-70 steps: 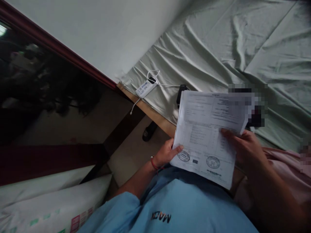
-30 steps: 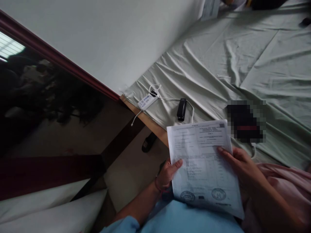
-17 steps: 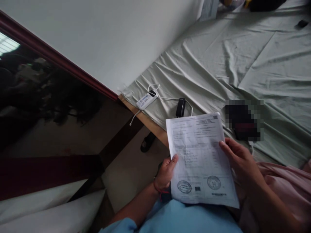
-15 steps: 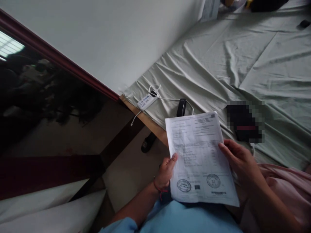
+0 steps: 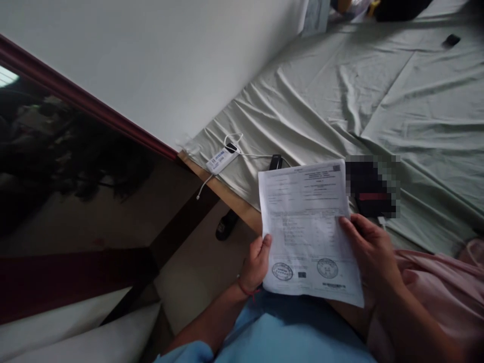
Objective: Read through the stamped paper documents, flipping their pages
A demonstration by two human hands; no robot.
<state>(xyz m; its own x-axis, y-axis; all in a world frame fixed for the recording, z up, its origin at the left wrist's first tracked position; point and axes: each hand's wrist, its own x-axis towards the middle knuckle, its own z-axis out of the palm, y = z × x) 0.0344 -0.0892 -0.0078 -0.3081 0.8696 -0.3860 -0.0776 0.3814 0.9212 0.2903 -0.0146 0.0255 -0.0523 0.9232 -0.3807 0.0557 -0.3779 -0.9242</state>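
Observation:
A printed paper document (image 5: 302,232) with two round stamps near its bottom edge is held up above my lap. My left hand (image 5: 256,262) pinches its left edge, thumb on the front and the other fingers behind the sheet. On the opposite edge, my right hand (image 5: 372,247) grips the paper the same way, its thumb lying over the margin. Just past the top of the page, a dark object (image 5: 276,162) on the sheet is partly covered by the paper. To the right lies a dark, pixelated item (image 5: 376,204), close to my right hand.
A wrinkled pale bed sheet (image 5: 302,121) spreads ahead. On its corner sits a white power strip (image 5: 223,161) with a white cable. A dark shoe (image 5: 226,225) rests on the floor below the wooden edge. Pink cloth (image 5: 423,282) lies at the right; a dark glossy panel (image 5: 75,151) stands left.
The paper has risen a little and now covers more of the dark object behind it. Both hands keep their hold. The whole view has shifted slightly.

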